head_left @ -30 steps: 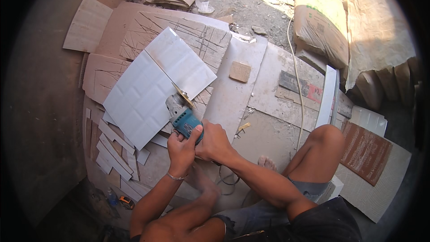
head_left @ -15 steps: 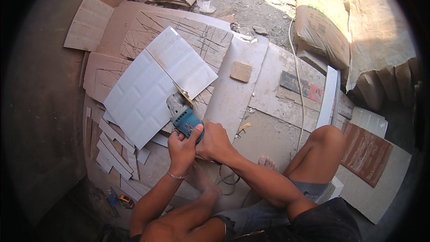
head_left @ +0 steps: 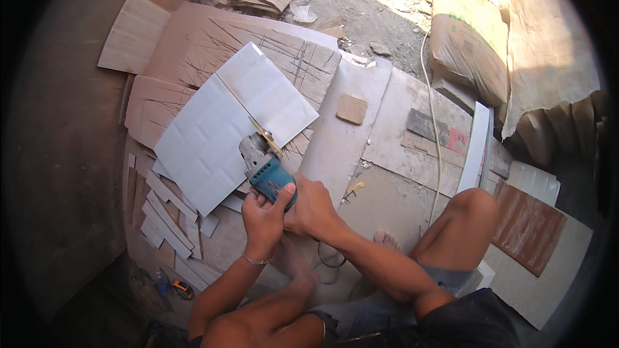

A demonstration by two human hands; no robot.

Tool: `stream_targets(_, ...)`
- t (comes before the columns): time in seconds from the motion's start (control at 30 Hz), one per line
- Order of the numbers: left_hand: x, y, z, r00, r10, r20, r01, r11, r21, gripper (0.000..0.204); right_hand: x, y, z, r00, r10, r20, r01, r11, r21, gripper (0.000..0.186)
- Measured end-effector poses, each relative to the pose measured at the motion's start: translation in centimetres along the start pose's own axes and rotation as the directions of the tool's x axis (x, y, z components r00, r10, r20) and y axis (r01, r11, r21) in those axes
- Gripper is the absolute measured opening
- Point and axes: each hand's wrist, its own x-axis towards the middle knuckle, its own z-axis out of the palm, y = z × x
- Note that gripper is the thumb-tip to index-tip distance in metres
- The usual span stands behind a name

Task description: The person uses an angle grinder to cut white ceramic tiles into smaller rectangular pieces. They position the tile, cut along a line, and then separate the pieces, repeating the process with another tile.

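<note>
Both of the person's hands grip a teal angle grinder (head_left: 276, 179): the left hand (head_left: 264, 227) has its fingers curled about the body, thumb on top, and the right hand (head_left: 314, 207) closes round the rear. The disc (head_left: 266, 136) stands at the near-right edge of a white tile (head_left: 203, 138), along a slit reaching its far-left edge. The tile overlies a scored board (head_left: 313, 67).

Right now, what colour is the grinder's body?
The grinder's body is teal blue; it shows best in the head view.
</note>
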Motion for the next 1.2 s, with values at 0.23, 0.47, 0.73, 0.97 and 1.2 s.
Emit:
stream_targets(0.23,-0.5,0.4,-2.9,0.949,0.023,0.314,0.086,0.94,-0.33,0.071,0.4,-3.3,-3.3,0.994,-0.05,-0.095,0.06,0.992,0.109,0.045)
stream_targets(0.47,1.7,0.7,-1.1,0.665,-0.085,0.742,0.225,0.97,-0.09,0.084,3.2,-6.0,-5.4,0.972,-0.072,-0.225,0.085,0.995,0.051,0.038)
stream_targets(0.73,6.6,1.9,-3.2,0.582,0.185,0.792,0.298,0.857,-0.42,0.071,6.3,-13.2,-2.9,0.968,-0.247,-0.042,0.245,0.969,-0.044,0.043)
stream_targets(0.97,7.3,0.3,-6.9,0.708,0.344,0.617,-0.438,0.899,0.002,0.048,7.7,-14.6,1.3,0.924,-0.339,0.176,0.353,0.934,-0.057,0.041)
stream_targets(1.2,2.2,4.8,-6.7,0.898,0.13,0.419,-0.167,0.985,0.051,0.022,6.8,-15.0,0.5,0.925,-0.19,0.33,0.181,0.982,0.058,0.03)
